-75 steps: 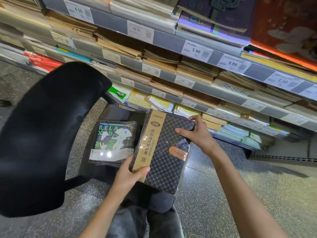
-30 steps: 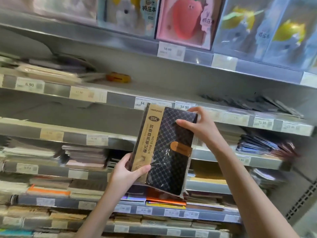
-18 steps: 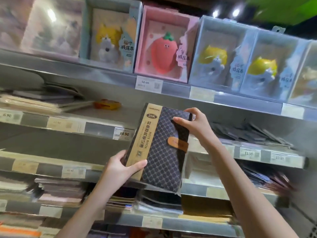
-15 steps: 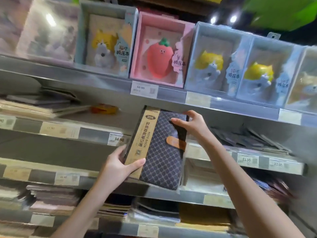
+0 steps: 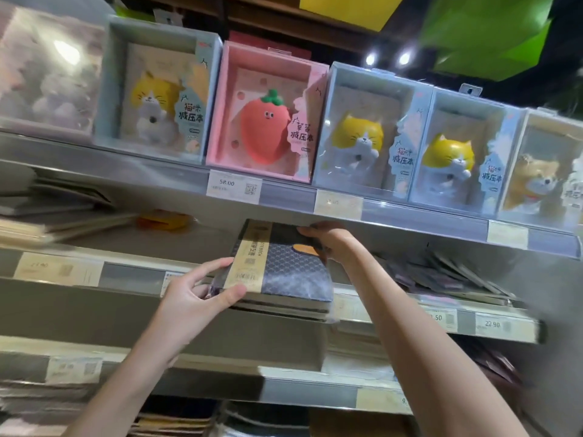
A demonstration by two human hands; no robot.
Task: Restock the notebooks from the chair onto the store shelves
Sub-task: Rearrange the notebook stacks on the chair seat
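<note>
A dark diamond-patterned notebook (image 5: 284, 269) with a tan paper band and an orange clasp, in clear wrap, lies nearly flat on the second shelf (image 5: 132, 272) from the top, its near edge sticking out past the shelf lip. It seems to rest on another notebook of the same kind. My left hand (image 5: 195, 294) grips its near left corner, thumb under the edge. My right hand (image 5: 331, 241) holds its far right side by the clasp, just under the shelf above. The chair is out of view.
On the top shelf (image 5: 410, 212) stand boxed squishy notebooks: cat boxes (image 5: 369, 137) and a pink strawberry box (image 5: 265, 115). Flat notebooks lie at the left (image 5: 47, 209) and dark ones at the right (image 5: 448, 275) of the second shelf. Lower shelves hold more stacks.
The notebook was lifted from the chair up to the shelves, then tipped from upright to flat and pushed onto the second shelf. The view rose with it.
</note>
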